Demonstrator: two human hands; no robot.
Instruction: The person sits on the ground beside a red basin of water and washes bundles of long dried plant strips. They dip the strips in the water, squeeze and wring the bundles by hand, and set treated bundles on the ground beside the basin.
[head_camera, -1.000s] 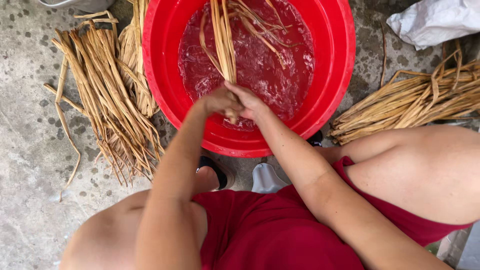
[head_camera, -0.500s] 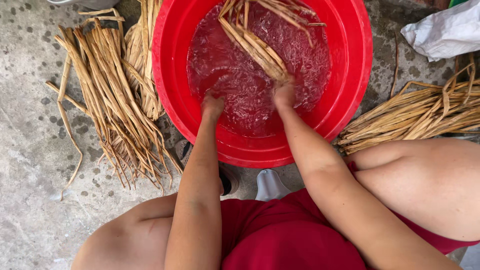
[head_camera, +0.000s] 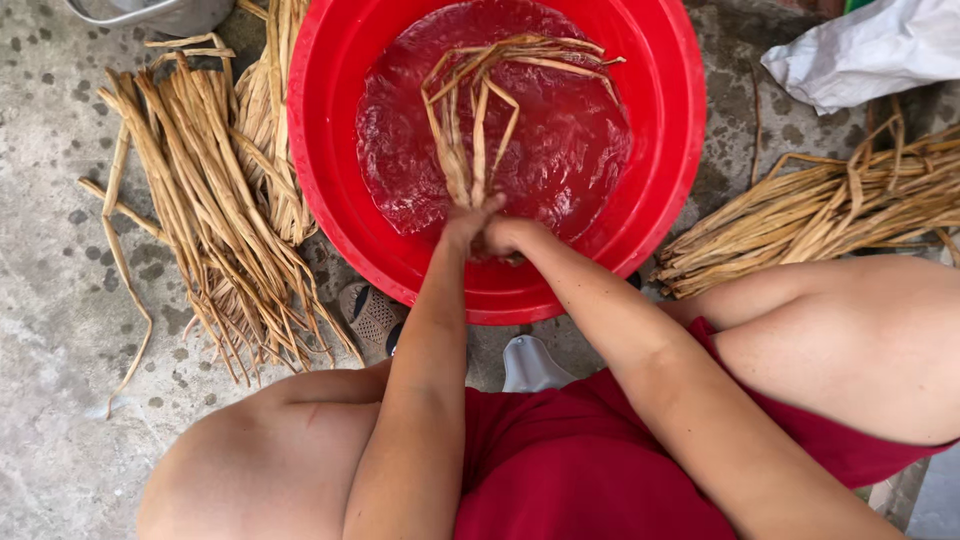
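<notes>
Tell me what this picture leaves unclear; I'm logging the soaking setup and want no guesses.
- Head view: far rim of the red basin, cut by the top edge.
- Grey metal container, top left: only its lower edge shows.
- White bag: contents hidden, cut by the frame.
- Right hand fingers: masked by the left hand and the wet strips.

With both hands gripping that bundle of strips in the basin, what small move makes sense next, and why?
Probably push the bundle of strips down under the water: the left hand and right hand hold its near end, while its far ends splay up above the surface in the red basin.
</notes>
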